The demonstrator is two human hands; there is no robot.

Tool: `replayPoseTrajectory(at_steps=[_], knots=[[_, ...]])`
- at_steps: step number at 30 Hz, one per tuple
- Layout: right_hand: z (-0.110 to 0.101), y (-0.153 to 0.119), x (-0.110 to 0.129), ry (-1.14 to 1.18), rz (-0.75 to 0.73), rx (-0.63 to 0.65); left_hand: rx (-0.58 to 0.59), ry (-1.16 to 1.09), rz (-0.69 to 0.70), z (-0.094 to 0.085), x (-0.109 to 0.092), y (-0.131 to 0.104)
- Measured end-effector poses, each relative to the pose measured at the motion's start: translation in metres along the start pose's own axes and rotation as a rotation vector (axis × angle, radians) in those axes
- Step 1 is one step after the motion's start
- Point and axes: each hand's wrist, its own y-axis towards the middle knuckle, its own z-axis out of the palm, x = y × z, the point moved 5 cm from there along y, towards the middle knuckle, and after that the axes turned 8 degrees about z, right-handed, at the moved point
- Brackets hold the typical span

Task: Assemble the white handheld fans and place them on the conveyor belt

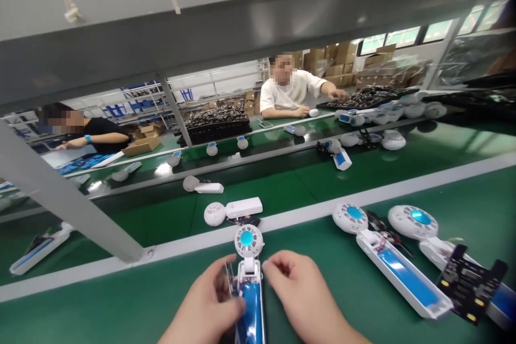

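A white handheld fan with a round slotted head and a blue disc lies before me. Its opened handle shows a long blue battery and thin wires near the hinge. My left hand grips the handle from the left, thumb over the battery. A thin dark edge, perhaps a circuit board, shows between its fingers. Beside the hinge on the right, my right hand is closed, thumb and index finger pinched together. Whatever they hold is too small or hidden to name.
To the right lie two more opened fans, one with a black circuit board. Beyond a white rail, a green conveyor carries several fans. A slanted post stands left. Two people work across the line.
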Motion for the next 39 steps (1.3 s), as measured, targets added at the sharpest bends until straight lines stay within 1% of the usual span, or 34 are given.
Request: replayPoseTrajectory(at_steps=[1, 2, 4, 7, 10, 12, 15, 17, 19, 21, 24, 25, 26, 28, 31, 33, 36, 39], knots=[[-0.007, 0.002, 0.001, -0.128, -0.028, -0.106, 0.012, -0.078, -0.023, 0.002, -0.004, 0.000], [-0.011, 0.005, 0.002, -0.228, -0.061, -0.172, 0.023, -0.148, -0.046, 0.003, -0.008, 0.000], [-0.011, 0.011, 0.004, -0.314, -0.115, -0.203, 0.006, -0.226, -0.085, 0.004, -0.011, -0.001], [-0.003, 0.017, 0.006, -0.255, -0.203, -0.177, -0.061, -0.208, -0.075, 0.002, -0.008, 0.001], [0.004, 0.018, 0.008, -0.122, -0.267, -0.113, -0.096, -0.152, 0.008, 0.001, -0.001, 0.004], [0.005, 0.015, 0.009, -0.060, -0.320, -0.073, -0.098, -0.099, 0.080, 0.001, 0.002, 0.005], [0.006, 0.006, 0.012, -0.070, -0.415, -0.011, -0.092, -0.011, 0.192, 0.000, 0.003, 0.004], [0.007, 0.002, 0.012, -0.101, -0.447, 0.016, -0.097, 0.058, 0.254, -0.001, 0.004, 0.002], [0.009, 0.001, 0.010, -0.105, -0.441, 0.027, -0.113, 0.131, 0.320, -0.003, 0.003, -0.001], [0.010, 0.003, 0.008, -0.067, -0.383, 0.037, -0.135, 0.180, 0.371, -0.003, 0.003, -0.003], [0.009, 0.008, 0.003, 0.027, -0.231, 0.033, -0.146, 0.193, 0.356, -0.002, 0.003, -0.003], [0.008, 0.008, 0.002, 0.044, -0.200, 0.026, -0.143, 0.203, 0.343, -0.001, 0.003, -0.003], [0.007, 0.008, 0.003, 0.050, -0.199, 0.022, -0.141, 0.219, 0.339, 0.000, 0.002, -0.003], [0.007, 0.004, 0.008, 0.012, -0.279, 0.019, -0.151, 0.263, 0.361, 0.001, -0.002, -0.002], [0.012, -0.006, 0.014, -0.157, -0.444, -0.009, -0.181, 0.325, 0.414, 0.002, -0.006, -0.003], [0.016, -0.012, 0.015, -0.291, -0.498, -0.034, -0.187, 0.359, 0.446, 0.003, -0.005, -0.005], [0.021, -0.015, 0.013, -0.385, -0.480, -0.065, -0.155, 0.414, 0.508, 0.007, -0.003, -0.008], [0.020, -0.012, 0.010, -0.330, -0.380, -0.073, -0.125, 0.474, 0.583, 0.009, -0.003, -0.010]])
